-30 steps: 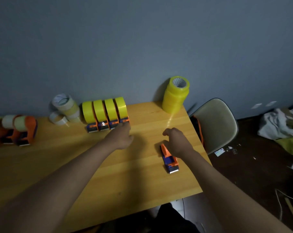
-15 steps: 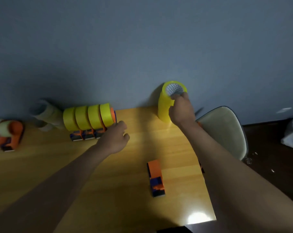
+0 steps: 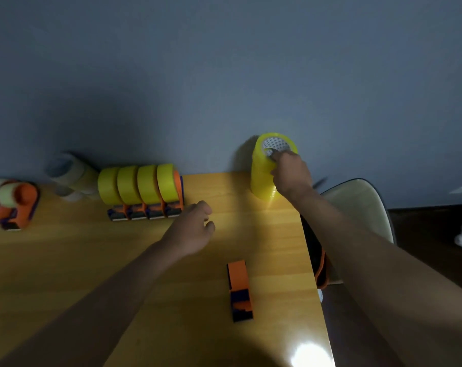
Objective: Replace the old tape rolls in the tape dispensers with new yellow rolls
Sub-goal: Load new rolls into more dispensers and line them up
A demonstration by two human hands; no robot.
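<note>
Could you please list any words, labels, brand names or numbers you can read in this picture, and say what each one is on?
None can be read.
Inner core of the top yellow tape roll: a repeated dark printed pattern, too small and blurred to read.
Loaded tape dispensers, empty orange dispenser and old tape rolls: no legible lettering.

**Wooden table and what sits on it**

The wooden table point(image 3: 65, 260) fills the lower left. An empty orange dispenser point(image 3: 240, 291) lies lower centre. Four yellow-loaded dispensers point(image 3: 142, 192), pale rolls point(image 3: 71, 176) and older dispensers point(image 3: 10, 205) line its far edge; a yellow roll stack point(image 3: 261, 176) stands upper right.
</note>
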